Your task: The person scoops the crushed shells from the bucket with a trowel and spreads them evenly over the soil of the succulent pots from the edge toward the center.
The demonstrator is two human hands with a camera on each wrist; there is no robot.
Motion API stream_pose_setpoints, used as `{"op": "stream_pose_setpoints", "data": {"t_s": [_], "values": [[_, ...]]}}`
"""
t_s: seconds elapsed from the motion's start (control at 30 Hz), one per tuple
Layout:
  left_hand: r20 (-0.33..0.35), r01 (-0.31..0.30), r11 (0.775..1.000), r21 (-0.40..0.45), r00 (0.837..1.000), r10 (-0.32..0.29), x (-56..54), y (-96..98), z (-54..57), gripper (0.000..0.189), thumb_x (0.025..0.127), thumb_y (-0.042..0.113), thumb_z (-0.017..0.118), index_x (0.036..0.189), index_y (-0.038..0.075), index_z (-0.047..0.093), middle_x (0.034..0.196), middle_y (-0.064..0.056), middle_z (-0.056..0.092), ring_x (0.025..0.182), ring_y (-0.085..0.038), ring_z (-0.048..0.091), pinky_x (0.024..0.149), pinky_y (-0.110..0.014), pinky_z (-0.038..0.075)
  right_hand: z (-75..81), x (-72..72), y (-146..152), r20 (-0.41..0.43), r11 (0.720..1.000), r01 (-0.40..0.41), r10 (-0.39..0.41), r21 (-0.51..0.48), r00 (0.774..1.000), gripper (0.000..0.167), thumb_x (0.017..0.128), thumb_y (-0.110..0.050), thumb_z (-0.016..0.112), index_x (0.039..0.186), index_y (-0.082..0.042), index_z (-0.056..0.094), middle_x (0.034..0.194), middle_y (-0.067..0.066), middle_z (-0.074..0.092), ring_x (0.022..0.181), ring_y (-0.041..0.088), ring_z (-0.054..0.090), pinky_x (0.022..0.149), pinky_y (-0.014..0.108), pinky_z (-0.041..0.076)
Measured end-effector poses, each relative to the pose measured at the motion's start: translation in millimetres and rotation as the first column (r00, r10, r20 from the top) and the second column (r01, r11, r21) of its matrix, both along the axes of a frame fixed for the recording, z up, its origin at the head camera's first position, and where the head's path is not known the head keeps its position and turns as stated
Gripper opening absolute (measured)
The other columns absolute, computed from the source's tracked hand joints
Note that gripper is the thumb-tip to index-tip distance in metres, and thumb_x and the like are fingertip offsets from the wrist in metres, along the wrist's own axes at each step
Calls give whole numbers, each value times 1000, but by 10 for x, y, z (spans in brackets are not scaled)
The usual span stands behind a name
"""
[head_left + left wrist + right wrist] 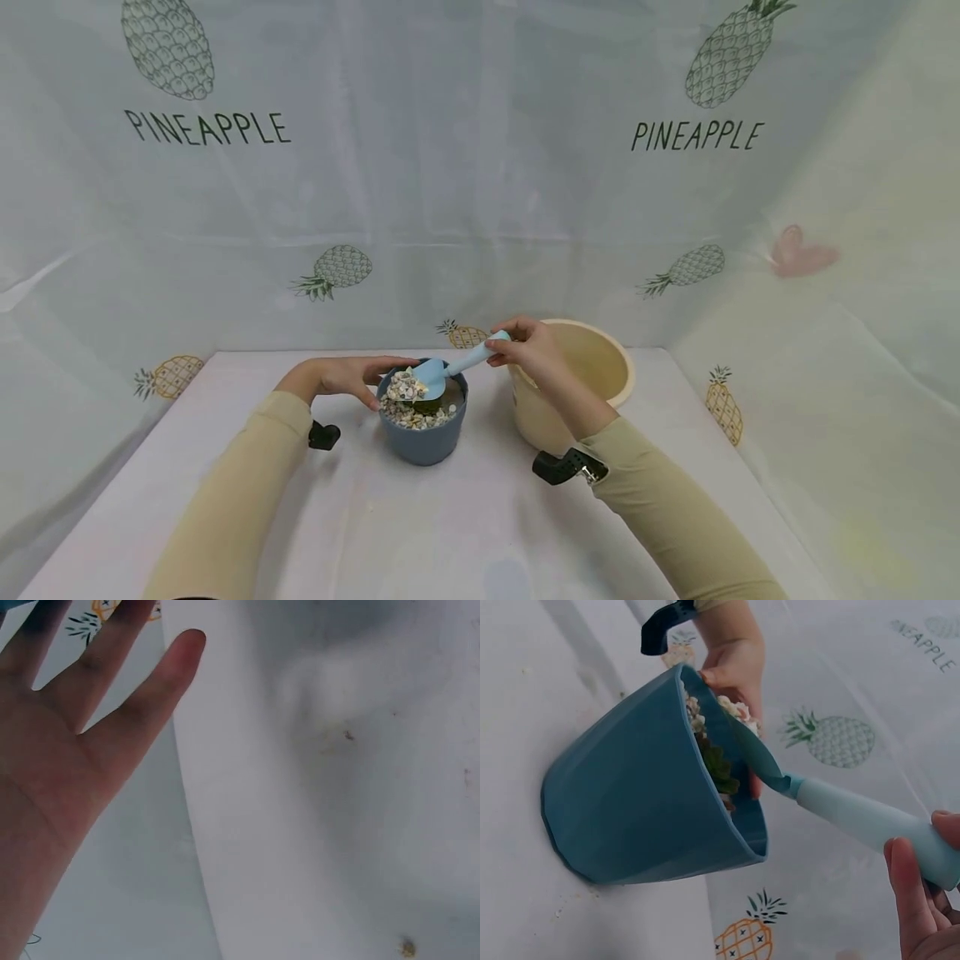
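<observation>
Left hand (352,375), fingers spread, touches the rim of the blue pot (422,442) on the worktop (420,533); right hand (527,343) pinches the scoop (467,361), blade and pebbles (405,386) over the pot; bucket (536,421) right of it

A sheeted-off tabletop nook; whether home or studio cannot be told.
Pale pineapple-print sheeting (450,183) hangs across the top of the head view and down both sides, closing in a white table (420,533) in the lower middle. Near the frame's centre, a blue pot (423,446) with pebbles (415,418) and a green plant (718,766), a light-blue scoop (467,361) and a cream tub (538,421) suggest small-scale gardening.
</observation>
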State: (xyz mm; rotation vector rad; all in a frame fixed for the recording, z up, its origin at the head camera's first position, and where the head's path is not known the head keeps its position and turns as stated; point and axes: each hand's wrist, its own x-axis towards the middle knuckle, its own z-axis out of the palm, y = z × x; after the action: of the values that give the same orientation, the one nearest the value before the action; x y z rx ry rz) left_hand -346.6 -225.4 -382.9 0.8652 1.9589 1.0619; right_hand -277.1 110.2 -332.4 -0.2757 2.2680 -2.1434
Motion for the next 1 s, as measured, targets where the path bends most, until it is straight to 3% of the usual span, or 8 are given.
{"op": "stream_pose_setpoints", "data": {"t_s": [0.17, 0.4, 0.6, 0.77, 1.0], "values": [[-4, -23, 999, 46, 1000, 23, 51, 5, -31, 94, 83, 11, 79, 157, 22, 22, 162, -9, 9, 143, -46, 13, 110, -61, 19, 39, 8, -54, -16, 999, 9, -9, 40, 1000, 26, 87, 2, 71, 110, 11, 62, 98, 21, 65, 69, 22, 70, 70, 37, 58], [-17, -98, 992, 85, 995, 99, 161, 48, -88, 94, 83, 9, 78, 157, 17, 21, 161, -12, 10, 140, -46, 21, 109, -60, 24, 87, 41, -98, -29, 998, 12, -10, 66, 1000, 26, 87, 1, 71, 110, 11, 62, 99, 23, 64, 71, 23, 70, 71, 37, 58], [-13, -194, 980, 49, 981, 195, 284, 70, -93, 95, 82, 12, 80, 157, 24, 23, 161, -11, 12, 137, -49, 26, 105, -60, 30, 120, 73, -142, -33, 995, 7, -3, 103, 999, 25, 88, -2, 71, 110, 5, 64, 101, 21, 64, 74, 24, 70, 72, 36, 58], [-51, -241, 970, 8, 969, 241, 363, 60, -92, 95, 83, 16, 79, 157, 27, 21, 162, -12, 9, 139, -49, 24, 105, -60, 32, 150, 104, -181, -37, 992, 5, 0, 122, 999, 21, 88, -5, 72, 107, 1, 65, 102, 21, 64, 76, 25, 70, 74, 38, 57], [-44, -323, 946, -18, 946, 322, 498, 46, -81, 95, 84, 21, 79, 158, 27, 20, 162, -13, 5, 137, -51, 25, 100, -59, 38, 175, 123, -226, -49, 990, 6, 1, 143, 999, 23, 88, -5, 72, 109, 2, 65, 99, 18, 65, 75, 24, 70, 74, 39, 57]]}}
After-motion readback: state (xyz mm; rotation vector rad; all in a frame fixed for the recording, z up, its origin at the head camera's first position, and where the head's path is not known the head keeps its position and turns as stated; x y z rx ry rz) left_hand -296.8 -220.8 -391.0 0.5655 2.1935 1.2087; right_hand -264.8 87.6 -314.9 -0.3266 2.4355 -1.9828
